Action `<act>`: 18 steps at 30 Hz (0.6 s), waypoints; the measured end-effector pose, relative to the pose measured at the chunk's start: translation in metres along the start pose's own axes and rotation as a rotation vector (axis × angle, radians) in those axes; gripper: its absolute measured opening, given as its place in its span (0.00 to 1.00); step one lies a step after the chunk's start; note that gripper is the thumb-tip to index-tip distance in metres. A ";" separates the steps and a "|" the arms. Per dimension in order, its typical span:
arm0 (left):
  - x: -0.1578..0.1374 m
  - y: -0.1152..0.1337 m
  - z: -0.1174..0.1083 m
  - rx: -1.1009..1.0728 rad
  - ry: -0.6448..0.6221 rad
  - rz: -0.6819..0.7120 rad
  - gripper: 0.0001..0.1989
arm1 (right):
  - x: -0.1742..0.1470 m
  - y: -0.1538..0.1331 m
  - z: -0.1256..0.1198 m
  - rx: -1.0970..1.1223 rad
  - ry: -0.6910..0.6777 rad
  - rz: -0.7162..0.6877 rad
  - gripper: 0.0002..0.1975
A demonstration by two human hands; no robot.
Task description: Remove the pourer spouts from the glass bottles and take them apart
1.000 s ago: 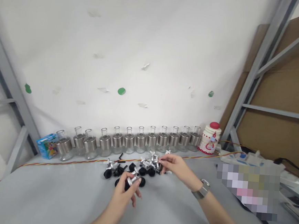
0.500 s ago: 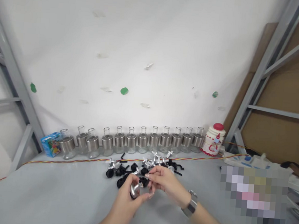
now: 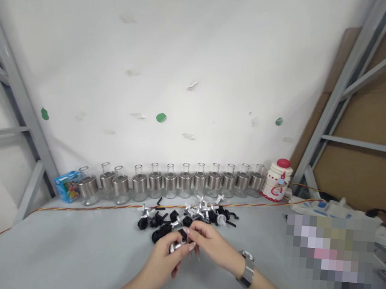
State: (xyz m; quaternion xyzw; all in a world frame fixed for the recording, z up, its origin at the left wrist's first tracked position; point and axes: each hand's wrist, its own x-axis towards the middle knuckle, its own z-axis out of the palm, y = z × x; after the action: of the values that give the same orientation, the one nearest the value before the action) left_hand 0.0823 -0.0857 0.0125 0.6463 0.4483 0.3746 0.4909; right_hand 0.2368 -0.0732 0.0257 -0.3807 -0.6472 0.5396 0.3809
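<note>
In the head view, my left hand (image 3: 167, 254) is closed around a silver bottle pourer top (image 3: 175, 245), whose narrow tip points up between the fingers. My right hand (image 3: 208, 241), with a metal watch on the wrist, meets it from the right. Its thumb and forefinger pinch a small black part (image 3: 182, 233) at the spout's tip; the fingers hide most of it. Just beyond both hands lies a loose pile of black stoppers (image 3: 142, 223) and silver spout pieces (image 3: 220, 219) on the grey table (image 3: 71, 250).
Several glass bottles with steel sleeves (image 3: 139, 182) line the wall. A blue box (image 3: 67, 186) stands at their left end, a white jar with a red lid (image 3: 277, 180) at the right. A twisted red-yellow wire (image 3: 107, 208) crosses the table. White equipment (image 3: 328, 207) lies far right.
My hands have drawn closer together, and the right fingers have come down onto the top of the silver piece. The left hand has turned it slightly; the pile is unchanged.
</note>
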 end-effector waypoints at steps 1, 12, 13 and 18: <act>0.002 -0.001 0.000 -0.082 -0.055 -0.064 0.17 | -0.002 -0.003 -0.001 -0.041 -0.023 -0.028 0.17; 0.004 0.000 0.001 -0.461 -0.140 -0.152 0.22 | 0.000 -0.001 -0.009 0.188 -0.089 -0.006 0.18; 0.004 0.001 0.000 -0.445 -0.137 -0.160 0.21 | 0.001 0.001 -0.009 0.225 -0.082 -0.003 0.18; 0.004 0.005 -0.003 -0.453 -0.187 -0.207 0.17 | 0.003 0.008 -0.008 0.316 -0.095 -0.010 0.18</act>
State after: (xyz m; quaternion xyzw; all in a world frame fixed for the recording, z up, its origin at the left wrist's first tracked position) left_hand 0.0815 -0.0817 0.0185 0.5025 0.3693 0.3519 0.6980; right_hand 0.2434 -0.0667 0.0194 -0.2868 -0.5735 0.6500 0.4079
